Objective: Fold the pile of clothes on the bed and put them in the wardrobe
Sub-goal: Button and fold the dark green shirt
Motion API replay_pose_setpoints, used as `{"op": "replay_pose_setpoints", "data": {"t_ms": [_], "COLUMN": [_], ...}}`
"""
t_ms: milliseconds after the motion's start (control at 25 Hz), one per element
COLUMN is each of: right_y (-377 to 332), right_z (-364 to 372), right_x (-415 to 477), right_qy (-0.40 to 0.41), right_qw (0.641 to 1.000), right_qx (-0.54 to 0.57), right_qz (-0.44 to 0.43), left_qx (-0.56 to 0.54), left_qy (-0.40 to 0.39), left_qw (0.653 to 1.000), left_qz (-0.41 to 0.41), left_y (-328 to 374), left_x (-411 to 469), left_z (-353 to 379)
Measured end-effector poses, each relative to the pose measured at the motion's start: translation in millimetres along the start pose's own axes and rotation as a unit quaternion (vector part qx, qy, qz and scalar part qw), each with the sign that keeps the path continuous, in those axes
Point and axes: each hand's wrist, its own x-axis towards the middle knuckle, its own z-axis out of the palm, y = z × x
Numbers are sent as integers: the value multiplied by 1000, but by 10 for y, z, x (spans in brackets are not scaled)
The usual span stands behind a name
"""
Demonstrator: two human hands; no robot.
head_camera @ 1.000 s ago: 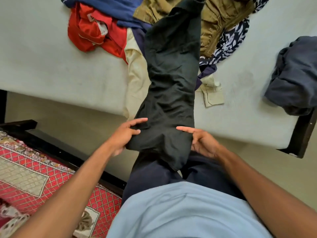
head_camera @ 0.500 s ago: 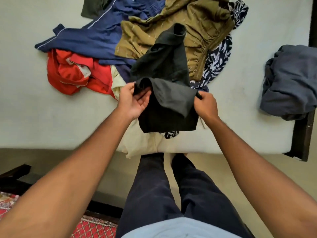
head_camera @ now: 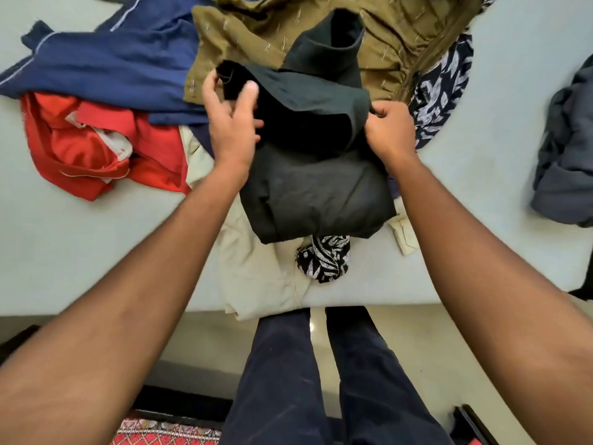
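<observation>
- Head view: we look down on a bed with a pale sheet. A loose pile of clothes lies across its middle and reaches the near edge.
- The black garment lies on top of the pile near the bed's near edge. Its lower part lies flat in a rough rectangle, an upper layer is doubled over toward us, and a further length runs away from us over the olive garment.
- The left hand pinches the left corner of the doubled layer between thumb and fingers. The other fingers are spread and only loosely bent.
- The right hand grips the right edge of the same layer, its fingers curled tight into the cloth and knuckles up.
- Both forearms are bare and reach in from the bottom corners.
- A blue garment with thin white piping lies to the left of the olive one, and a red garment is bunched just below it on the sheet.
- A cream garment lies under the black one and hangs over the bed's edge.
- A navy garment with a white leaf print sticks out from beneath the black one's near edge. The same print shows beside the right hand.
- A grey garment sits crumpled well apart at the right side of the bed.
- Below the bed we see the person's legs in dark navy trousers, and a red patterned rug at the bottom edge.
</observation>
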Motion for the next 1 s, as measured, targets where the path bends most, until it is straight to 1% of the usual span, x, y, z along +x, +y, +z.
{"op": "replay_pose_setpoints", "data": {"t_ms": [40, 80, 120, 200, 280, 320, 360, 440, 480, 520, 600, 640, 680, 720, 800, 840, 880, 920, 1000], "right_y": [30, 47, 48, -29, -172, -273, -369, -516, -537, -517, -461, -429, -391, -351, -311, -293, -246, -186, -85], "right_z": [-2, -6, -10, -14, 24, 54, 85, 93, 96, 113, 182, 199, 206, 191, 105, 83, 91, 122, 250], "right_x": [-44, -93, -143, -202, -99, -20, 73, 339, 446, 538, 601, 584, 536, 453, 196, 26, -148, -332, -610], "right_qy": [9, 30, 58, 114, 141, 146, 150, 149, 140, 131, 117, 127, 149, 177, 230, 240, 236, 214, 131], "right_qw": [999, 997, 996, 985, 961, 955, 961, 983, 988, 991, 991, 990, 987, 984, 967, 955, 944, 937, 935], "right_qx": [-41, -68, -70, -26, 2, 17, 35, 59, 50, 33, -17, -33, -29, -10, 33, 37, 23, -2, -64], "right_qz": [9, 5, -24, -129, -239, -257, -232, -95, -30, 13, 55, 60, 49, 17, -103, -171, -230, -275, -323], "left_qx": [64, 121, 172, 234, 238, 228, 212, 204, 236, 309, 498, 534, 536, 519, 487, 482, 484, 495, 521], "left_qy": [-16, -48, -81, -128, -171, -187, -189, -172, -177, -187, -189, -188, -182, -162, -98, -73, -61, -66, -98], "left_qw": [993, 976, 953, 908, 879, 872, 876, 891, 888, 870, 797, 775, 771, 780, 801, 808, 807, 801, 785], "left_qz": [97, 175, 236, 322, 377, 390, 391, 367, 353, 336, 286, 281, 291, 310, 333, 332, 331, 330, 321], "left_y": [-39, -66, -94, -147, -122, -91, -47, 11, 11, -14, -140, -178, -175, -127, -2, 22, 6, -51, -249], "left_x": [-73, -153, -219, -333, -317, -256, -177, 49, 174, 273, 330, 309, 247, 162, -38, -150, -269, -395, -555], "left_z": [2, 8, 14, 26, 76, 120, 176, 297, 342, 390, 445, 477, 497, 494, 423, 373, 325, 290, 265]}}
